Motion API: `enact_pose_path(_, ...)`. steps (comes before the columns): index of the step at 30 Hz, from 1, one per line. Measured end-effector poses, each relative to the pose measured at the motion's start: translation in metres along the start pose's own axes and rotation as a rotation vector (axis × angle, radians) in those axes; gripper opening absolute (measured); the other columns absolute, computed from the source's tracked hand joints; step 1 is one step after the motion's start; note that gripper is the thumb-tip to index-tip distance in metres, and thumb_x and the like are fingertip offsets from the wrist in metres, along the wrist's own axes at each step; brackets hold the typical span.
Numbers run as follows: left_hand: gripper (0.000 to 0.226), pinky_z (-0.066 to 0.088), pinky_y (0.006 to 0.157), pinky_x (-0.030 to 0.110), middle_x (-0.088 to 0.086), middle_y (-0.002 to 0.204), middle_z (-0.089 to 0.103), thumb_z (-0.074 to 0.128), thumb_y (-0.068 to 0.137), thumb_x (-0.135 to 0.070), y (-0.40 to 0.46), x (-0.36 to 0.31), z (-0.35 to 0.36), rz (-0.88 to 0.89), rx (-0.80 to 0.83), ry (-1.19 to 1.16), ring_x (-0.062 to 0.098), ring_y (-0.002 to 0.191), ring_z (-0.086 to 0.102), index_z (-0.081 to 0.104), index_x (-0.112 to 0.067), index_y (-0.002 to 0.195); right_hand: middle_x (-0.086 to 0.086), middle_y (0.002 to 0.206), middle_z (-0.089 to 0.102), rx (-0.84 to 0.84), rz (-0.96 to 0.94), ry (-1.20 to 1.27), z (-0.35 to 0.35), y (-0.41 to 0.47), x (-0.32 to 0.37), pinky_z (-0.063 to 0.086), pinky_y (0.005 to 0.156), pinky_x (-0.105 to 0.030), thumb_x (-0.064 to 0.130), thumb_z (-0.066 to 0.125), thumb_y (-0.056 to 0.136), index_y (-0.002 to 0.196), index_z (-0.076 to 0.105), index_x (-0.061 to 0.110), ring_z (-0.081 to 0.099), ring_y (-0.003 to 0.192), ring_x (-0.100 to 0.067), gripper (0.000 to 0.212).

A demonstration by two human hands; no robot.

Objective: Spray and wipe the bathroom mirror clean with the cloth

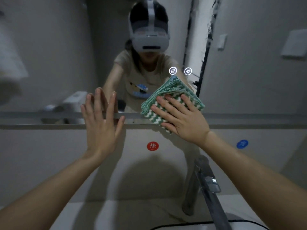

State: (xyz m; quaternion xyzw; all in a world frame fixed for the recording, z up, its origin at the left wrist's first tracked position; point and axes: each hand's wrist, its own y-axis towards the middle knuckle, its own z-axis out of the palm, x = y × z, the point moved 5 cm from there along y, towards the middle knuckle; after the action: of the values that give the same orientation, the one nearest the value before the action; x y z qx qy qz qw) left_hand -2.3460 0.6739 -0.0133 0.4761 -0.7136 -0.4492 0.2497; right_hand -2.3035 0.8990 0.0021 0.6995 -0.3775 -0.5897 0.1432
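Observation:
The bathroom mirror (58,52) fills the upper half of the head view, down to its grey lower edge. A folded green-and-white cloth (172,92) lies flat against the glass at its lower edge, right of centre. My right hand (181,117) presses the cloth to the mirror with straight, spread fingers. My left hand (101,120) rests flat on the glass at the lower edge, left of the cloth, fingers straight and holding nothing. No spray bottle is in view.
Two lit touch icons (180,71) sit on the mirror just above the cloth. A chrome tap (206,181) stands below my right arm over the white basin (116,214). Red (152,146) and blue (242,144) round stickers are on the wall under the mirror.

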Motion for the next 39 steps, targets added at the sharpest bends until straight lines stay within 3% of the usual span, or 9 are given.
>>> enact_pose_path(3,0.065,-0.013,0.115,0.04,0.016,0.156,0.002,0.034,0.095,-0.045,-0.003,-0.002,0.002,-0.006,0.006,0.012,0.036,0.142,-0.003,0.019,-0.017,0.151,0.002,0.156,0.021,-0.003,-0.015,0.012,-0.001,-0.001,-0.003,0.011,0.116,-0.043,0.046,0.034,0.102,0.15,0.025,0.029,0.021,0.144,-0.019,0.052)
enact_pose_path(6,0.063,-0.003,0.116,0.05,0.014,0.156,0.003,0.037,0.095,-0.045,-0.005,-0.023,0.006,0.051,0.018,-0.003,0.033,0.144,-0.004,0.021,-0.02,0.15,0.001,0.157,0.022,0.004,-0.012,0.005,0.0,-0.018,-0.017,0.013,0.116,-0.043,0.046,0.034,0.102,0.151,0.024,0.029,0.021,0.144,-0.019,0.052)
enact_pose_path(9,0.061,0.0,0.116,0.052,0.014,0.156,0.004,0.035,0.096,-0.046,-0.002,-0.058,0.012,0.101,0.018,-0.019,0.029,0.144,-0.006,0.022,-0.021,0.15,0.002,0.157,0.023,0.014,-0.009,-0.017,-0.001,-0.045,-0.043,0.013,0.116,-0.043,0.046,0.033,0.102,0.151,0.024,0.029,0.021,0.144,-0.019,0.052)
enact_pose_path(17,0.061,0.008,0.114,0.056,0.018,0.155,0.011,0.04,0.095,-0.041,0.0,-0.162,0.035,0.078,-0.025,-0.014,0.038,0.142,0.006,0.025,-0.016,0.149,0.001,0.157,0.022,-0.007,-0.009,-0.057,0.004,-0.131,-0.12,0.01,0.116,-0.044,0.048,0.032,0.102,0.151,0.025,0.028,0.02,0.144,-0.018,0.053)
enact_pose_path(22,0.066,0.005,0.115,0.058,0.016,0.156,0.005,0.041,0.095,-0.043,0.001,-0.236,0.053,0.065,-0.023,-0.037,0.035,0.144,0.0,0.014,-0.02,0.151,0.0,0.159,0.009,0.012,0.012,-0.076,0.006,-0.209,-0.189,0.008,0.117,-0.044,0.048,0.031,0.102,0.151,0.024,0.028,0.017,0.145,-0.018,0.053)
enact_pose_path(29,0.068,0.002,0.113,0.059,0.018,0.155,0.007,0.037,0.097,-0.046,0.008,-0.311,0.07,0.112,-0.039,-0.016,0.038,0.143,0.0,0.004,-0.025,0.152,0.0,0.161,0.002,0.008,0.166,-0.069,0.008,-0.278,-0.233,0.007,0.117,-0.044,0.048,0.032,0.101,0.152,0.018,0.028,0.004,0.148,-0.018,0.057)
enact_pose_path(32,0.071,-0.002,0.114,0.058,0.018,0.156,0.002,0.042,0.095,-0.042,0.008,-0.318,0.072,0.054,-0.021,-0.039,0.041,0.142,-0.001,0.002,-0.025,0.152,0.0,0.161,-0.003,0.013,0.269,-0.059,0.011,-0.302,-0.247,0.008,0.117,-0.046,0.047,0.032,0.101,0.153,0.016,0.027,0.002,0.148,-0.018,0.057)
enact_pose_path(39,0.069,-0.001,0.115,0.057,0.017,0.157,0.0,0.043,0.094,-0.042,0.007,-0.318,0.072,0.043,0.006,-0.018,0.038,0.144,-0.004,0.01,-0.021,0.152,0.005,0.159,-0.014,0.01,0.497,-0.014,0.017,-0.332,-0.261,-0.005,0.117,-0.047,0.047,0.018,0.101,0.153,0.0,0.028,-0.009,0.147,-0.015,0.058)
